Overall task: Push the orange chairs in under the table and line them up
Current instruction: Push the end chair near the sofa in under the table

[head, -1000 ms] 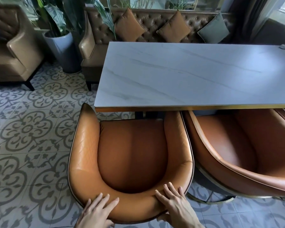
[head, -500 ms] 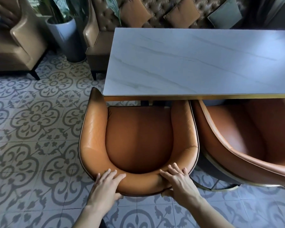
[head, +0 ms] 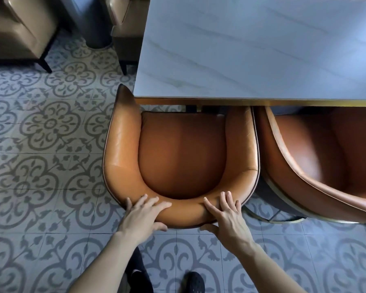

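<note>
Left hand (head: 143, 215) and right hand (head: 226, 216): both clasp the curved backrest of the near orange chair (head: 123, 144), fingers over its top. Chair front tucked under marble table (head: 251, 49); second orange chair (head: 325, 157) just beside, angled.

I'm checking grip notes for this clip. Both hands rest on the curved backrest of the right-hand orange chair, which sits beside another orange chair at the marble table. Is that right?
Not quite: the head view shows the left hand and right hand on the curved backrest of the left-hand orange chair. The other orange chair stands beside it at the marble table, untouched.
</note>
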A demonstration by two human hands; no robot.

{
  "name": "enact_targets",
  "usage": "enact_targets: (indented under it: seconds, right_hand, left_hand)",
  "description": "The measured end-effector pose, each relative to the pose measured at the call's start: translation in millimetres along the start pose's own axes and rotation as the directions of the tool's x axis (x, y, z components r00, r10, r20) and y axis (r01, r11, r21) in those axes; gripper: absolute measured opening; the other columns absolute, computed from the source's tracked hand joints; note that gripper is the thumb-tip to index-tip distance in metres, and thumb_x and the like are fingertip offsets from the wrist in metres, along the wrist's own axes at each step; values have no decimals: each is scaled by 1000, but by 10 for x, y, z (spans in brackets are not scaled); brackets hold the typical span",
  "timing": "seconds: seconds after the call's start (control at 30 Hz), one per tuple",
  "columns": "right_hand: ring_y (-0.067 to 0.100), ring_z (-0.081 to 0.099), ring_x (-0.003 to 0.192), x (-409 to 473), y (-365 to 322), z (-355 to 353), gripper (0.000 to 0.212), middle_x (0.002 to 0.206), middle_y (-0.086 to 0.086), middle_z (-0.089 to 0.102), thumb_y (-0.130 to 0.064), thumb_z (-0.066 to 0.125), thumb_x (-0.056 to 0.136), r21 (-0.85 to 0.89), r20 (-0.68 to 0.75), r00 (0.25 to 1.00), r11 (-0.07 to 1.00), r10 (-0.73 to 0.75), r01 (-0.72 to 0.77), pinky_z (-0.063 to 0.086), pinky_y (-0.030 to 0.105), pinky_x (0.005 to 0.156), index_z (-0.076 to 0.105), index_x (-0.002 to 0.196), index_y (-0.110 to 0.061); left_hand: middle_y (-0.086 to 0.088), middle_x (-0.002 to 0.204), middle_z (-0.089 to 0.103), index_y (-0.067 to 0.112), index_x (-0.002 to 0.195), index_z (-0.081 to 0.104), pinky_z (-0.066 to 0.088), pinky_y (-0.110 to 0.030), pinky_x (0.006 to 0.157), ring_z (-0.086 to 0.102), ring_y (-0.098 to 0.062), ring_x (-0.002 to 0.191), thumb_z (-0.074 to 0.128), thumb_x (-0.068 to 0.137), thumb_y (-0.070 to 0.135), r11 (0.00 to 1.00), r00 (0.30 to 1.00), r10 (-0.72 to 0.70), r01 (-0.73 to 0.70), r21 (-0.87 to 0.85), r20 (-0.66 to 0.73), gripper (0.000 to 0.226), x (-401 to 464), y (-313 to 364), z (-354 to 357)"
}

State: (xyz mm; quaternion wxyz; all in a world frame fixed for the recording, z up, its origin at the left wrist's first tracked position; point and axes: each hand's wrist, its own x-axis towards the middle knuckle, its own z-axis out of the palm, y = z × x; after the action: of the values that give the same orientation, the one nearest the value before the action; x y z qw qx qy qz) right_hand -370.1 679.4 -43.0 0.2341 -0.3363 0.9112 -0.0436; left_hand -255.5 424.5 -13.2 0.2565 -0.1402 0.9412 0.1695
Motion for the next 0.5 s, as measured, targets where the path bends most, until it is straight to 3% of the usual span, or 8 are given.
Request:
enact_targets:
  seconds: [0.5]
  right_hand:
    - [42, 1, 156, 65, 14, -28, 84, 165, 23, 18, -64, 63, 89, 53, 17, 1000, 999, 5, -5, 9, 65, 122, 23, 159, -40]
  left_hand:
    - [9, 158, 33, 53, 143, 32, 9, -68, 116, 17, -23, 149, 66, 82, 59, 1000, 1000, -11, 11, -7, -18, 70, 3, 22, -38]
